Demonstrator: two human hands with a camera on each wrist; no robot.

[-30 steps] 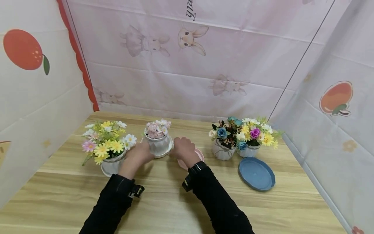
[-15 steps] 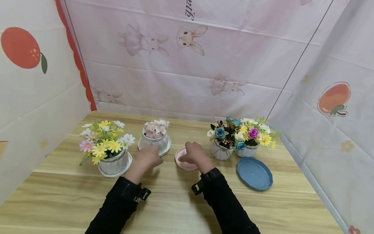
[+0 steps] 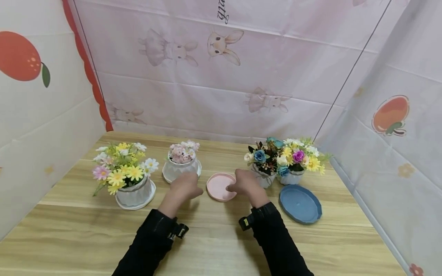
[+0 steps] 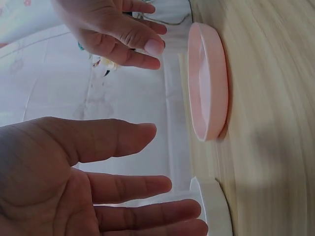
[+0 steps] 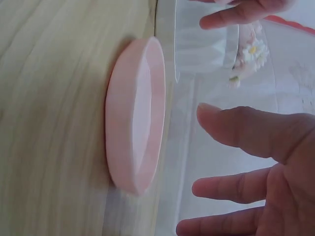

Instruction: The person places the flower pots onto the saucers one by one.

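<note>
My left hand (image 3: pixel 184 187) is held over the table in front of the potted pink flowers (image 3: pixel 183 153), fingers extended and holding nothing. My right hand (image 3: pixel 246 184) hovers between the pink saucer (image 3: pixel 217 188) and the pot of blue roses (image 3: pixel 260 156), partly covering that pot. In the right wrist view, the thumb and fingers (image 5: pixel 229 187) are spread apart, with nothing between them. The pink saucer lies flat and bare on the wood, a gap away from the right fingertips. A white saucer (image 3: pixel 167 177) sits under the pink flowers' pot.
At the left, a pot of yellow and white daisies (image 3: pixel 126 172) stands on a white saucer (image 3: pixel 151 196). A pot of mixed flowers (image 3: pixel 300 157) is beside the blue roses, with a blue saucer (image 3: pixel 300 204) in front. Printed cloth (image 3: pixel 193 99) walls the table's back and sides.
Both hands have moved rightward, the right one off the pink saucer, which now shows mostly uncovered. The left hand has come away from beside the daisies. Pots and saucers stay in place.
</note>
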